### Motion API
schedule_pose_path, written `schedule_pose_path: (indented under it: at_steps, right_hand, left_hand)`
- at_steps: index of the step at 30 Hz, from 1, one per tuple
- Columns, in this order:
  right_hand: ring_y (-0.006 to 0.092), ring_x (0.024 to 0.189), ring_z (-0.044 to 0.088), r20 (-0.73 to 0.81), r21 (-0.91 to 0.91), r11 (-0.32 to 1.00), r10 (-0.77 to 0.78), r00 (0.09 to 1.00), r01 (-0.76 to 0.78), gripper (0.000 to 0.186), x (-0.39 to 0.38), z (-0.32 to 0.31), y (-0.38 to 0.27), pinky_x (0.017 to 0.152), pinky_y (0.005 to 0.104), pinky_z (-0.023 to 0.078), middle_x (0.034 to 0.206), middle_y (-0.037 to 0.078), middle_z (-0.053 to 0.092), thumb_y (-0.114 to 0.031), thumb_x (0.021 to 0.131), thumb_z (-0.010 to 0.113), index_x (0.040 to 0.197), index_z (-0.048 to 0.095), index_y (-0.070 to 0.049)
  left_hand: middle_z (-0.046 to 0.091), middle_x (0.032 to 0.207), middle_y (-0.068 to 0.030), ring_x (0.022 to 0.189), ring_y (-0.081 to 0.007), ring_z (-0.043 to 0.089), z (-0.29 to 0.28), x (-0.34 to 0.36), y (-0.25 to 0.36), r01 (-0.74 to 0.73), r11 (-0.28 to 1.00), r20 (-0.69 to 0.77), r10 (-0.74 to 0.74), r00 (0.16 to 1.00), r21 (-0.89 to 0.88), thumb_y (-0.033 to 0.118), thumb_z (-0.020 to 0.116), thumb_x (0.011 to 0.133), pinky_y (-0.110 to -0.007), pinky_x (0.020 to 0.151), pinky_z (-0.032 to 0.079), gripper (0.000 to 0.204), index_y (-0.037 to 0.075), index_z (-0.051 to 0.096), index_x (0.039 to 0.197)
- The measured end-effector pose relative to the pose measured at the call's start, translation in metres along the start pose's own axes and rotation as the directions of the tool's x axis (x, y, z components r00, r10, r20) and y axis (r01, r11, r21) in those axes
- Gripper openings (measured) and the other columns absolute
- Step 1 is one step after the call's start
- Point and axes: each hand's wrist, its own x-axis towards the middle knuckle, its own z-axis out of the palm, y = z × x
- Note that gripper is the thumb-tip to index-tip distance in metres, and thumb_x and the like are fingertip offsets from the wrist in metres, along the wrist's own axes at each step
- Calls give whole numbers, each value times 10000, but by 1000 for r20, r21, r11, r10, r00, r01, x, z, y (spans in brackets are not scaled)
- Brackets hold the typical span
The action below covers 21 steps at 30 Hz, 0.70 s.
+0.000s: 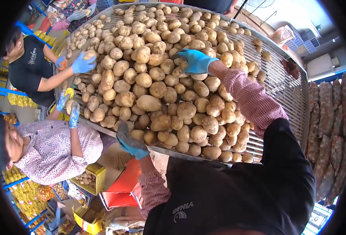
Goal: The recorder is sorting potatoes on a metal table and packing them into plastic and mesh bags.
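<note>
A broad heap of brown, soil-marked potatoes [147, 102] covers a slatted metal sorting table [286, 90]. My right hand [198, 61], in a blue glove with a dark grey palm, reaches over the middle of the heap. Its fingers stretch left across the potatoes, and no potato shows lifted in it. At the near left edge of the table is my left hand [132, 143], gloved the same way. Its fingers lie extended against the potatoes at the rim, the tips partly hard to make out.
Two co-workers stand along the left side; one's blue glove [83, 64] holds a potato, the other's patterned glove [74, 114] is beside one. Another gloved person works at the far left. A red chair [120, 188] and yellow crate [96, 176] stand below; filled mesh sacks [329, 129] are stacked right.
</note>
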Motion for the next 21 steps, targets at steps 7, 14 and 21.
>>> schedule_pose_path:
  at_steps: [7,14,21]
  right_hand:
    - [314,1243,639,145,454,891,-92,985,17,711,16,-22,-57,1079,403,502,1354,163,672,-92,712,769,1410,633,-82]
    - [324,1436,471,-514,750,521,72,855,407,878,49,5,-123,1180,387,397,1544,210,489,-239,785,830,1542,429,-50]
    - [413,1460,408,-280,528,842,46,959,114,1041,-39,105,-104,1195,463,398,1608,218,366,-248,741,855,1611,298,-114]
  left_hand:
    - [639,1278,-185,1243,-344,567,-21,-68,4,-349,843,261,258,930,409,260,540,1014,-476,1126,402,378,-47,653,1203]
    - [545,1409,-177,1353,-423,469,-28,-66,4,-618,339,503,371,780,709,492,867,740,-692,1191,256,759,92,585,1320]
    - [469,1491,-229,1378,-485,423,-31,-69,7,-541,360,405,387,828,760,522,870,736,-668,1161,297,860,83,543,1399]
